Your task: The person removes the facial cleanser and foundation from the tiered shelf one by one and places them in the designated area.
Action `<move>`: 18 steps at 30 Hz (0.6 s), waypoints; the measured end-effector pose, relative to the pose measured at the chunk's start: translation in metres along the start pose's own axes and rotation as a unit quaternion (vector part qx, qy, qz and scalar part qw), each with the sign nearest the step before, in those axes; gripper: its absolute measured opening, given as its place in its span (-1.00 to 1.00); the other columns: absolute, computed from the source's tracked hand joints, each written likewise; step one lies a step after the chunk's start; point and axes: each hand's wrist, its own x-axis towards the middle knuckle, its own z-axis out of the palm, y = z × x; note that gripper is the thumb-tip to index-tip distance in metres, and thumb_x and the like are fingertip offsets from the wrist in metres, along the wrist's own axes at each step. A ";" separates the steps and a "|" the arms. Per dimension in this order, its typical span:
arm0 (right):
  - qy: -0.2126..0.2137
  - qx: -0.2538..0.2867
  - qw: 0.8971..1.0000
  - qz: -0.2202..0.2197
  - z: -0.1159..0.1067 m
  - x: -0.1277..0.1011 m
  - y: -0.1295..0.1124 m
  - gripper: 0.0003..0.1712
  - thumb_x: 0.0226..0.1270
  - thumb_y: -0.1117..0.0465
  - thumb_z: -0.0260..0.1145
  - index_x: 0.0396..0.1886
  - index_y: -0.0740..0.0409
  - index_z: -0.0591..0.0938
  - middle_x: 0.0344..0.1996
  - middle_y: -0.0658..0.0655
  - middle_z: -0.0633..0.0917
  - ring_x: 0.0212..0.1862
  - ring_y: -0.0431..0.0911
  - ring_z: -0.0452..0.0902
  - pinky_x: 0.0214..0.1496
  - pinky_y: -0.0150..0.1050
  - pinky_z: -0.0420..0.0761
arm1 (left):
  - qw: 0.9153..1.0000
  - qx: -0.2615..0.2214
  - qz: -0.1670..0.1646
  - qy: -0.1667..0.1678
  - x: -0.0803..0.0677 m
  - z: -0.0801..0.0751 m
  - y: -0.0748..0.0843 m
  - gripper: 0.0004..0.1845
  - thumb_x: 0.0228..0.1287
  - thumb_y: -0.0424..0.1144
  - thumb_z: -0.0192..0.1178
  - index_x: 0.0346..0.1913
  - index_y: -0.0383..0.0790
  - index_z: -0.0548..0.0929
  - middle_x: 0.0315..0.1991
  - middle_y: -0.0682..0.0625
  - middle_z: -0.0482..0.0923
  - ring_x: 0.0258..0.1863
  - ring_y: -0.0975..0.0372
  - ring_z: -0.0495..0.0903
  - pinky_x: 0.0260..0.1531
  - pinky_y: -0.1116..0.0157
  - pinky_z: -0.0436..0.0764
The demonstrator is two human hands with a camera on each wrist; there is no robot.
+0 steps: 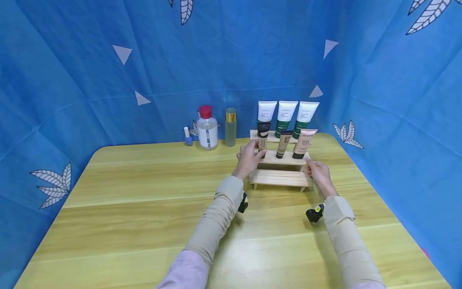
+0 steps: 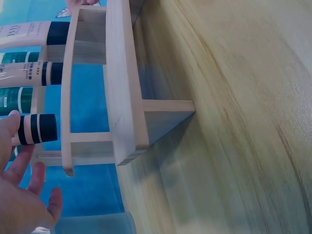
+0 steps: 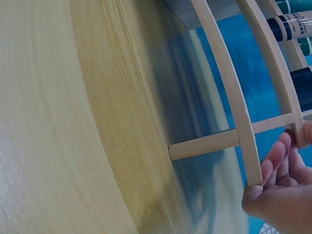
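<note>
A stepped wooden rack [image 1: 279, 178] stands at the back of the table, also seen in the wrist views [image 2: 124, 97] [image 3: 229, 97]. Its top step carries three white-and-green tubes [image 1: 285, 116]. The middle step carries a black-capped tube [image 1: 262, 138] [image 2: 39, 129], a brown tube [image 1: 284, 143] and a pink BB tube [image 1: 304, 143]. My left hand [image 1: 248, 158] [image 2: 19, 195] is at the rack's left end, its spread fingers touching the black-capped tube. My right hand [image 1: 319, 172] [image 3: 282, 190] rests its fingertips against the rack's right end. The bottom step is bare.
Left of the rack, along the back edge, stand a clear bottle with a red cap [image 1: 207, 128], a pale green bottle with a gold cap [image 1: 230, 126] and a small blue nail polish [image 1: 188, 136]. The yellow wooden table [image 1: 144, 208] is walled by blue cloth.
</note>
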 end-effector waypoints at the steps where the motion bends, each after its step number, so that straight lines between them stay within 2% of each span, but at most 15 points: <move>1: -0.001 0.003 1.000 0.000 0.000 0.000 0.000 -0.56 0.46 -0.03 0.03 -0.18 0.32 0.49 -0.51 -0.13 0.46 -0.42 -0.33 0.35 -0.35 -0.52 0.46 | 1.000 -0.004 0.001 0.000 -0.001 -0.001 0.000 -0.55 0.36 -0.06 0.12 0.24 -0.12 0.43 0.07 -0.01 0.53 0.09 0.08 0.35 0.08 0.03 0.24; 11: 0.001 0.015 1.000 0.000 0.000 -0.001 0.000 -0.58 0.47 -0.06 0.03 -0.22 0.26 0.48 -0.48 -0.13 0.46 -0.42 -0.33 0.36 -0.36 -0.53 0.44 | 0.999 -0.049 0.014 0.011 -0.010 -0.018 0.000 -0.52 0.36 -0.03 0.12 0.26 -0.16 0.42 0.07 -0.06 0.52 0.12 0.08 0.38 0.12 0.01 0.21; 18: -0.005 0.029 1.000 0.005 0.001 0.000 0.001 -0.59 0.47 -0.04 0.03 -0.21 0.27 0.48 -0.50 -0.13 0.47 -0.42 -0.32 0.35 -0.36 -0.53 0.43 | 0.996 -0.087 0.009 0.028 -0.023 -0.033 -0.012 -0.52 0.36 -0.07 0.13 0.25 -0.20 0.41 0.04 -0.09 0.52 0.08 0.08 0.40 0.16 0.00 0.19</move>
